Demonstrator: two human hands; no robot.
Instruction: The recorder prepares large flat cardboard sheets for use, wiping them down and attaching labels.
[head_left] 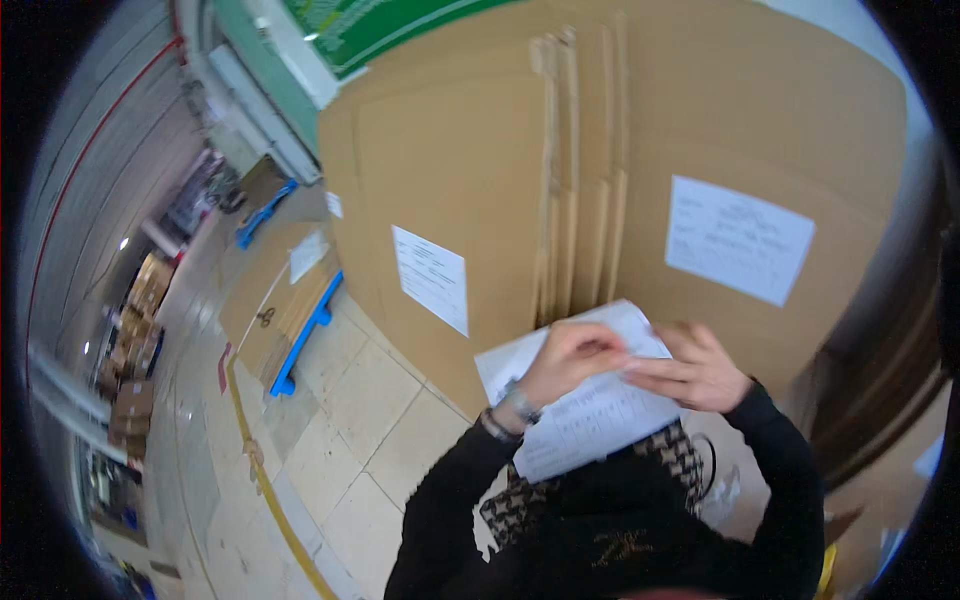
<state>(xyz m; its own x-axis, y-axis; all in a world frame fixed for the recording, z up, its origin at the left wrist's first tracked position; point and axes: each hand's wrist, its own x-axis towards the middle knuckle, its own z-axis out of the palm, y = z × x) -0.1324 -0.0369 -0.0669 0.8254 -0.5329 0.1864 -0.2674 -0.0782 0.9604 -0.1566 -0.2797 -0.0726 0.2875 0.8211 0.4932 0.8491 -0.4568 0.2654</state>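
My left hand (575, 360), with a watch (521, 401) on its wrist, has its fingers curled in a pinch. Its fingertips meet those of my right hand (697, 370), whose fingers press together and are slightly blurred. Whatever lies between the fingertips is too small to make out. Right under both hands are white printed sheets of paper (590, 425), spread over my lap. Tall flattened cardboard boxes (450, 170) stand upright just beyond the papers. A white label (432, 278) is on the left box and another white label (740, 240) on the right one.
On the left, more flat cardboard (255, 310) lies on a blue pallet (308, 335). Yellow tape (262, 480) runs along the tiled floor (370, 425). Farther left are stacked cartons (132, 410). A green board (390, 25) rises behind the boxes.
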